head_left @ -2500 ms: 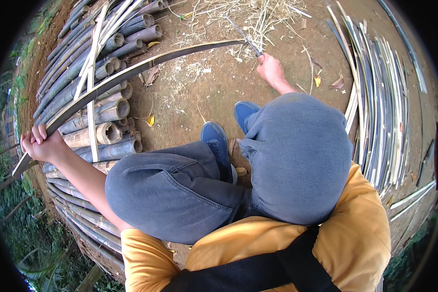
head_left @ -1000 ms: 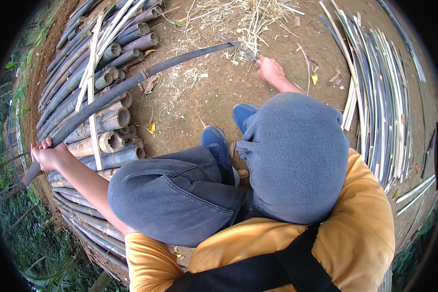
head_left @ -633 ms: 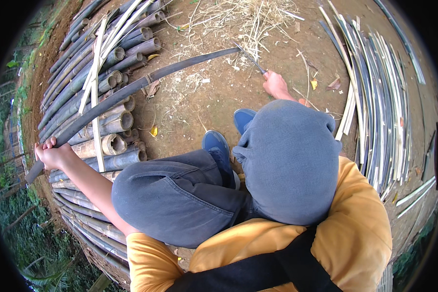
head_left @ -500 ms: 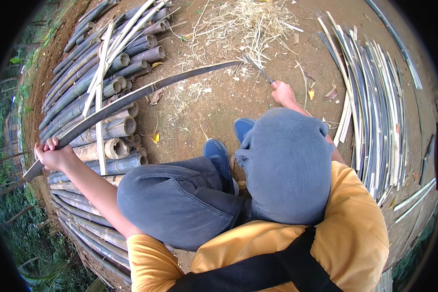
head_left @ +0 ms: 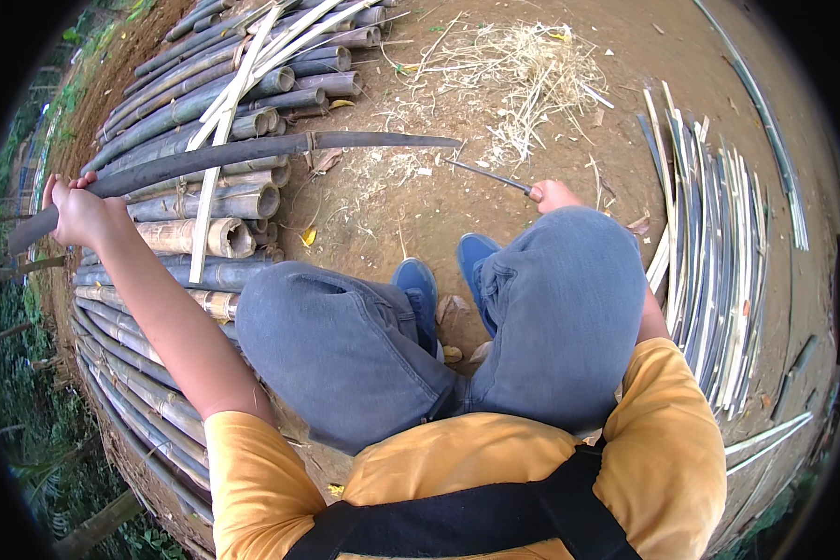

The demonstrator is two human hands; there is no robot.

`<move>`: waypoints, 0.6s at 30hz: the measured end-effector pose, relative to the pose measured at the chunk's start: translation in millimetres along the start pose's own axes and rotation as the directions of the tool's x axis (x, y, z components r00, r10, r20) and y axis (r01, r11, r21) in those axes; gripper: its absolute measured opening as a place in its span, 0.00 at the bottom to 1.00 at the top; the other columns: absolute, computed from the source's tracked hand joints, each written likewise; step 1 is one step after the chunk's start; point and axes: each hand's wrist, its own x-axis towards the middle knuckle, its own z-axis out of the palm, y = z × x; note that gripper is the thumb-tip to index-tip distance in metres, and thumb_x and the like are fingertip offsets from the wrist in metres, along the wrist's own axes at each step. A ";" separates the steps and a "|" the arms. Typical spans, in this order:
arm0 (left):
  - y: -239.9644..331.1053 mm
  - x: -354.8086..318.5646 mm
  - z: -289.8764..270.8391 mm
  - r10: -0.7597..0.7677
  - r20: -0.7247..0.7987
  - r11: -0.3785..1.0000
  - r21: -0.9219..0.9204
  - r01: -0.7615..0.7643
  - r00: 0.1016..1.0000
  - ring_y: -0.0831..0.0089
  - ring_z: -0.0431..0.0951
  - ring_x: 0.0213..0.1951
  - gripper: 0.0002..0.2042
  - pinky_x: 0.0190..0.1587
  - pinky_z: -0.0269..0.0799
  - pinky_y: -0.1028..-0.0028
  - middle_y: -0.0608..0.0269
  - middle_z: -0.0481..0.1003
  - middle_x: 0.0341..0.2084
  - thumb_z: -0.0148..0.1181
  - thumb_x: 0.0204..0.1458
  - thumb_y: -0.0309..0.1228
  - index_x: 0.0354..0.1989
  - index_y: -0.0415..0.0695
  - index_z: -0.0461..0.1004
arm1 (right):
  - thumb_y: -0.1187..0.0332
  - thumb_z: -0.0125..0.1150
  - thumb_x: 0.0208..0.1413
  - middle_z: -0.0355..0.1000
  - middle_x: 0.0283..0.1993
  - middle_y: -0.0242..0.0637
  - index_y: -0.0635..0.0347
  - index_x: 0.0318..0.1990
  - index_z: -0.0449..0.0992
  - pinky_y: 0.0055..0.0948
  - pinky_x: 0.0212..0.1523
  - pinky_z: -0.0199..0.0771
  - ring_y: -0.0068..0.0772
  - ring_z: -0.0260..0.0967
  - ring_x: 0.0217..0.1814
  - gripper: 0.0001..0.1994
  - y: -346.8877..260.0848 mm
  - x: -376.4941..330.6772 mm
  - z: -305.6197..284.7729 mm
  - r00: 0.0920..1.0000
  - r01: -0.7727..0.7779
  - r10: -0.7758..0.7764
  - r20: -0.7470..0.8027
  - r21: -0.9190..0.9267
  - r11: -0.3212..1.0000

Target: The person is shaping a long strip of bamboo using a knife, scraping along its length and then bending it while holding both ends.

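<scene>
At the far left, my left hand [head_left: 79, 213] is closed around a long dark bamboo strip [head_left: 219, 161]. The strip stretches rightward above the stacked poles and past them, its dark outer side showing and its far end thin. My right hand [head_left: 555, 195] grips the handle of a knife [head_left: 487, 175] beyond my right knee. The knife's narrow dark blade points left, its tip just below the strip's far end. Whether blade and strip touch, I cannot tell. Part of my right forearm is hidden behind the knee.
Cut bamboo poles [head_left: 224, 238] lie stacked on the left, with pale split strips [head_left: 217, 177] across them. Beyond my feet is a heap of pale shavings [head_left: 532, 79]. A bundle of split strips [head_left: 719, 271] lies on the right, and a long dark piece [head_left: 765, 117] farther right.
The strip has turned over to show more of its dark side and lies flatter. My right hand has come nearer, the knife now pointing left, apart from the shavings. My knees have shifted.
</scene>
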 end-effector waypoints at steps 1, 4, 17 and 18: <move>-1.2 -1.5 -1.0 -0.023 -0.006 1.000 -0.015 0.023 1.000 0.74 0.64 0.22 0.04 0.22 0.70 0.73 0.62 0.64 0.26 0.47 0.56 0.16 0.36 0.37 0.69 | 0.75 0.52 0.49 0.60 0.19 0.43 0.59 0.23 0.64 0.45 0.29 0.57 0.36 0.59 0.24 0.06 1.1 4.7 9.7 1.000 0.003 -0.003 0.011 -0.017 1.000; -0.4 -4.8 -3.4 -0.077 0.011 0.994 -0.080 0.078 0.997 0.75 0.64 0.22 0.06 0.21 0.67 0.75 0.63 0.64 0.25 0.47 0.56 0.16 0.37 0.38 0.68 | 0.76 0.54 0.49 0.61 0.17 0.36 0.56 0.23 0.62 0.39 0.26 0.59 0.29 0.61 0.22 0.08 5.7 21.0 24.7 0.996 -0.040 0.039 0.086 0.011 0.999; 14.5 39.8 -14.9 0.015 -0.056 0.998 -0.052 -0.018 0.998 0.75 0.61 0.19 0.05 0.17 0.60 0.75 0.63 0.62 0.21 0.48 0.56 0.16 0.32 0.41 0.66 | 0.80 0.54 0.46 0.57 0.16 0.24 0.53 0.30 0.63 0.21 0.10 0.48 0.15 0.50 0.11 0.09 60.2 18.1 -3.4 0.928 -0.359 0.253 0.273 0.836 0.415; 15.8 38.9 -11.6 0.023 -0.060 0.999 -0.041 -0.025 0.998 0.74 0.61 0.19 0.06 0.17 0.60 0.75 0.64 0.61 0.20 0.48 0.56 0.16 0.31 0.41 0.66 | 0.79 0.54 0.45 0.58 0.16 0.25 0.53 0.29 0.63 0.23 0.11 0.51 0.17 0.52 0.12 0.09 62.1 16.3 -7.8 0.947 -0.314 0.233 0.221 0.795 0.519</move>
